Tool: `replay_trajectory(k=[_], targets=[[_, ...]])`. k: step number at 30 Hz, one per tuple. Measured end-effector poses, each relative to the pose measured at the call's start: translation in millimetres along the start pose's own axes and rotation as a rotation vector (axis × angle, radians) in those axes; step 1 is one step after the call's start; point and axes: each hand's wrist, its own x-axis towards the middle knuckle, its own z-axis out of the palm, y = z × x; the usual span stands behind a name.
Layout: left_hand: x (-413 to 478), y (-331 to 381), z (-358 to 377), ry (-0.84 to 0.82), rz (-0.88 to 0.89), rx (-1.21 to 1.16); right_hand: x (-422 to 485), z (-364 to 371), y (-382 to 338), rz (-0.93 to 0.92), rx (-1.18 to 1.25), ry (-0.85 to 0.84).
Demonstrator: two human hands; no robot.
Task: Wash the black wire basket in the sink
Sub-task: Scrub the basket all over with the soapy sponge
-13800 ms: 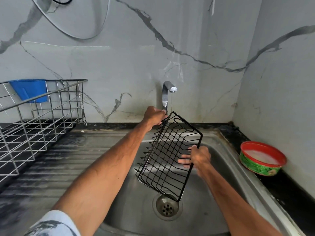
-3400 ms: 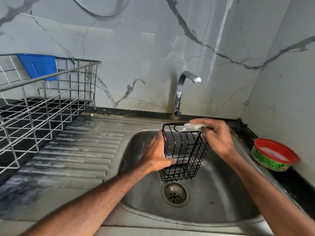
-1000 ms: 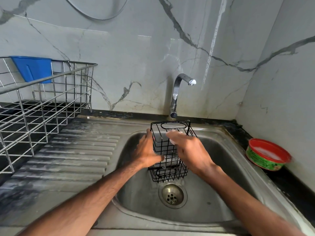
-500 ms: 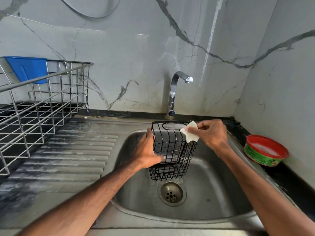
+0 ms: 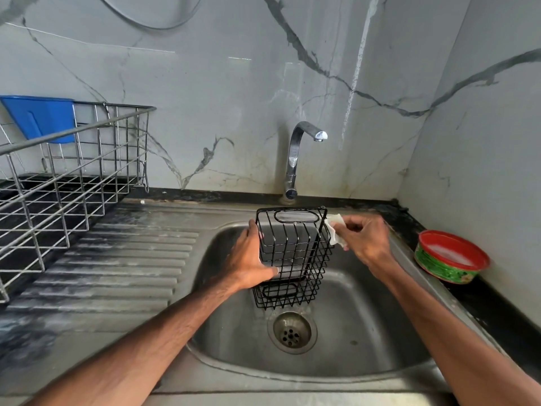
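The black wire basket (image 5: 292,253) stands on end over the steel sink (image 5: 366,341), above the drain (image 5: 292,332). My left hand (image 5: 248,259) grips its left side, thumb across the front wires. My right hand (image 5: 363,241) pinches a small white scrub pad (image 5: 333,228) against the basket's upper right edge. The basket's far side is hidden behind its own wires.
A chrome tap (image 5: 295,159) rises behind the basket, with no water visible from it. A red-rimmed green tub of soap paste (image 5: 450,256) sits on the dark counter at right. A steel dish rack (image 5: 67,183) with a blue holder (image 5: 41,117) stands left, beside the ribbed drainboard (image 5: 117,268).
My right hand with the white pad has shifted from the front of the basket's top to its upper right edge. My left hand keeps the same hold on the basket.
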Motion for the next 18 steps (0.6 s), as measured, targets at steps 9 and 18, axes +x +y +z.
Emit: replay_trajectory(k=[9,18], targets=[[0.9,-1.1,1.1,0.024,0.015,0.011,-36.5,32.5,-27.4,-0.536,-0.382,0.001],[2.3,-2.3,-0.8,0.069,0.023,0.012,-54.9,71.4,-42.0,-0.871,-0.457,-0.097]])
